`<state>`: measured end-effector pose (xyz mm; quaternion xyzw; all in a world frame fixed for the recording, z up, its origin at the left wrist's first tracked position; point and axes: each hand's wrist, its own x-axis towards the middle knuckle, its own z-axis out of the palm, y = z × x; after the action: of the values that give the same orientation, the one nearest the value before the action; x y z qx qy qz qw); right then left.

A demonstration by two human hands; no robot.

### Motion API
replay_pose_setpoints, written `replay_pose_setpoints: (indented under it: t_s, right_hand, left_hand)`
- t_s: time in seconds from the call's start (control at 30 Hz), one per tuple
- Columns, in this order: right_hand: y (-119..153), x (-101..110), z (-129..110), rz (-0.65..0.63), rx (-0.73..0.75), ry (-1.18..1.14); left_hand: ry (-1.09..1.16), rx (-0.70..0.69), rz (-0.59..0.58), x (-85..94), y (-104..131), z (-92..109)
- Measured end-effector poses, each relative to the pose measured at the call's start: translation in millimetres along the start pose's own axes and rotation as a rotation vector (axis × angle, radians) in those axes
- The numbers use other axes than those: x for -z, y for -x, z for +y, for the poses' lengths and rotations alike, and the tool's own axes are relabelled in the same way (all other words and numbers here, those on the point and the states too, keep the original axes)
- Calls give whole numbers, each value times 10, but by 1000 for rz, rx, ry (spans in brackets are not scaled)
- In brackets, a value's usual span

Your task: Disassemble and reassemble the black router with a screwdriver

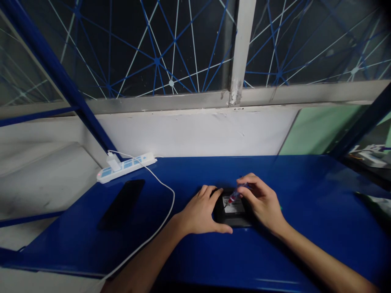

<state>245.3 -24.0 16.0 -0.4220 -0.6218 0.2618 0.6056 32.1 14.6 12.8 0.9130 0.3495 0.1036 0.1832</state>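
Observation:
A flat black device (236, 220) with a white label (233, 207) on its upper face lies on the blue table. My left hand (201, 211) grips its left side, thumb along the near edge and fingers at the far edge. In my right hand (264, 201), a small screwdriver (234, 196) with a clear and red handle is held between thumb and fingers. It slants down to the left, and its thin tip reaches the device by the label's left end. Whether the tip sits in a screw is too small to tell. My right hand covers the device's right end.
A black phone (122, 205) lies at the left on the blue table (189, 260). Behind it is a white power strip (131, 166) with a charger (114, 162) plugged in. A white cable (166, 185) curves toward the front edge, passing left of my left arm.

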Motion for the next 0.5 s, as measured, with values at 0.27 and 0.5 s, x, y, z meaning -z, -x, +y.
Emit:
replay_pose_setpoints:
  t_s: [0.27, 0.5]
  right_hand:
    - [15, -6, -58, -27, -131, 11]
    - [20, -18, 42, 7, -80, 36]
  left_hand:
    - [5, 1, -15, 15, -10, 9]
    - [17, -6, -8, 12, -3, 5]
